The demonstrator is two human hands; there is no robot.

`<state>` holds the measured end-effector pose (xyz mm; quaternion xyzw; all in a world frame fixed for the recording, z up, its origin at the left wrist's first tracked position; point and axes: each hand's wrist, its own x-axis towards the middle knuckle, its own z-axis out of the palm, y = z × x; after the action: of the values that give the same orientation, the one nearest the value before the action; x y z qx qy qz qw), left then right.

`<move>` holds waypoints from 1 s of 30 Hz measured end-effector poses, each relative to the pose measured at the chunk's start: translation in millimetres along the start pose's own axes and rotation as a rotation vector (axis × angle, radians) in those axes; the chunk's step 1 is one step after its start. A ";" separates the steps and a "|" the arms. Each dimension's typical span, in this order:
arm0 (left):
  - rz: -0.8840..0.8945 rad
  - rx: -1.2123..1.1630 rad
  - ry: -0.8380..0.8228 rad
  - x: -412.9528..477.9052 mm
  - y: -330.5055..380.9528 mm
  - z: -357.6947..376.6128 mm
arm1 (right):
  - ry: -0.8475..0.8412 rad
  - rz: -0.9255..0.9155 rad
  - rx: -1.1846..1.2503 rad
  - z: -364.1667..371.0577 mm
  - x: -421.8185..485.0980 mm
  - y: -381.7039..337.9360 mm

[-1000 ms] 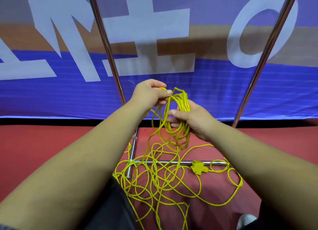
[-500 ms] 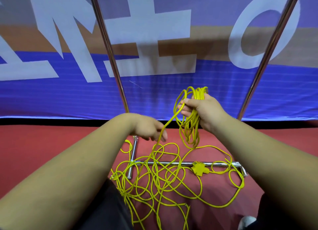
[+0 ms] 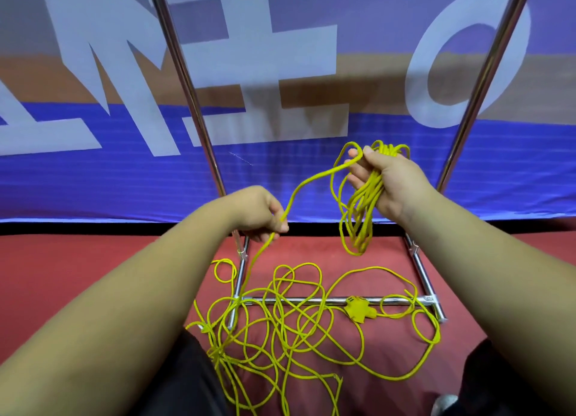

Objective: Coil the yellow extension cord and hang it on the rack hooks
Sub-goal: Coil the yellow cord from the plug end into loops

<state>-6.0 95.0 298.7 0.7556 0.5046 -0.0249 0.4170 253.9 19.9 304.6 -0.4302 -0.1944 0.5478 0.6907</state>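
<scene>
From the head view, the right hand (image 3: 386, 182) is raised in front of the blue banner (image 3: 93, 172), its fingers curled round a bundle of gathered loops of the yellow extension cord (image 3: 369, 197). The loops stick out above the fist and hang below it. 1 strand runs from the top of that bundle down and to the left to the left hand (image 3: 258, 213), which is lower and pinches the strand between thumb and curled fingers. Below the left hand the strand drops to the red floor (image 3: 62, 275), where the rest of the cord lies in a loose tangle across the rack (image 3: 311, 300) base bar and between the person's legs. The cord's yellow socket end (image 3: 360, 311) rests against that bar, towards its right end. The rack's 2 chrome uprights rise on either side of the hands.
</scene>
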 end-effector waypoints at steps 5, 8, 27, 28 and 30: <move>0.149 0.333 0.602 -25.8 32.6 -20.5 | -0.059 0.051 -0.029 -2.4 4.2 5.6; 0.280 0.536 0.803 -30.7 45.6 -20.0 | -0.079 0.077 -0.059 -0.3 2.6 10.3; 0.202 0.126 -0.603 -4.4 -8.3 37.6 | -0.104 0.109 0.048 6.7 -24.1 -13.6; 0.223 0.154 -0.592 -6.2 -4.0 37.3 | -0.106 0.102 0.019 5.7 -23.9 -14.8; 0.244 0.180 -0.563 -10.8 4.0 38.2 | -0.108 0.099 -0.020 2.9 -22.9 -17.6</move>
<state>6.5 61.4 281.2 0.8078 0.2705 -0.2273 0.4717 254.7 -0.7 325.1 -0.4160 -0.2155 0.6017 0.6470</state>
